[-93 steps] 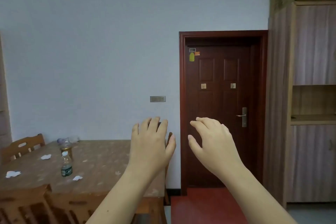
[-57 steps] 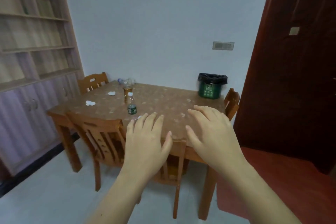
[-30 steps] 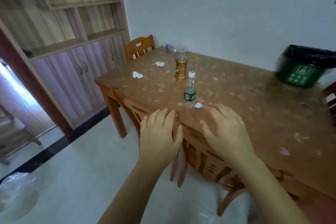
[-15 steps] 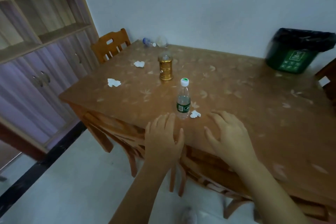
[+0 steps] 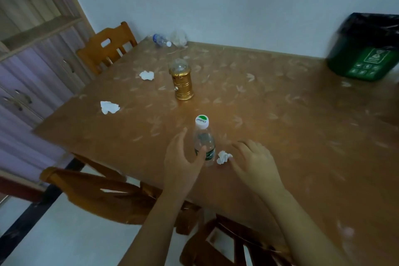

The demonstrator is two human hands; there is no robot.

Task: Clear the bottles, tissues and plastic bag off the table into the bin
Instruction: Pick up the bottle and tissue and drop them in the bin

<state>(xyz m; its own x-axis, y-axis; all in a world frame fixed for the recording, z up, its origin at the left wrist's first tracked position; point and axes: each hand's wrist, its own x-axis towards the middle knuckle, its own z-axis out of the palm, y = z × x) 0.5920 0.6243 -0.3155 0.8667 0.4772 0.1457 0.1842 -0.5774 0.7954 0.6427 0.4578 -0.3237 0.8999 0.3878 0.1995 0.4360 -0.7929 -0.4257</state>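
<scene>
A clear water bottle (image 5: pixel 204 136) with a white cap and green label stands upright near the table's front edge. My left hand (image 5: pixel 182 164) is open, its fingers curled around the bottle's left side, thumb touching the label. My right hand (image 5: pixel 252 162) is open, fingertips touching a crumpled tissue (image 5: pixel 223 157) just right of the bottle. Two more tissues (image 5: pixel 109 107) (image 5: pixel 147 75) lie at the left. Another clear bottle (image 5: pixel 160 40) lies on its side at the far corner beside a clear plastic bag (image 5: pixel 179 38). The green bin (image 5: pixel 367 62) with a black liner stands on the table's far right.
A gold lantern-like jar (image 5: pixel 182 81) stands mid-table. The brown patterned table (image 5: pixel 280 114) has wooden chairs at the far left (image 5: pixel 105 47) and at the near edge (image 5: pixel 97 194). A cabinet with shelves (image 5: pixel 32 60) fills the left wall.
The view has swung from the door down to the table and drawn closer. Both hands have moved forward over the table edge, the left to the upright bottle, the right to the near tissue.
</scene>
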